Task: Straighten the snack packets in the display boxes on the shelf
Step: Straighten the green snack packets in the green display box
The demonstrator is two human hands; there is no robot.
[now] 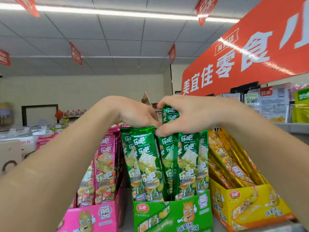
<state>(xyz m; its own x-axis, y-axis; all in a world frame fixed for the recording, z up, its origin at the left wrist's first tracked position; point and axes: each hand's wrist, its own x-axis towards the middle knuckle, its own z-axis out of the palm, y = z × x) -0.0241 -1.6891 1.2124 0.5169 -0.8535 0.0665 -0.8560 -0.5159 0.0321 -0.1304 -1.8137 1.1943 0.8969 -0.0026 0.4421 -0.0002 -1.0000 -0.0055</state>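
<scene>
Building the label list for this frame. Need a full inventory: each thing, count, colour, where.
pink display box: 1, pink, shelf left
green display box: 1, green, middle
yellow display box: 1, yellow, right
pink packets: several, pink, upright in the pink display box
green packets: several, green, upright in the green display box
raised green packet: 1, green, lifted above the others
yellow packets: several, yellow-orange, tilted in the yellow display box
banner: 1, red with white characters, upper right
pennants: 5, red, hanging from the ceiling
light strip: 1, white, across the ceiling
left hand: 1, at the green packets' tops, grip unclear
right hand: 1, grips the raised green packet
</scene>
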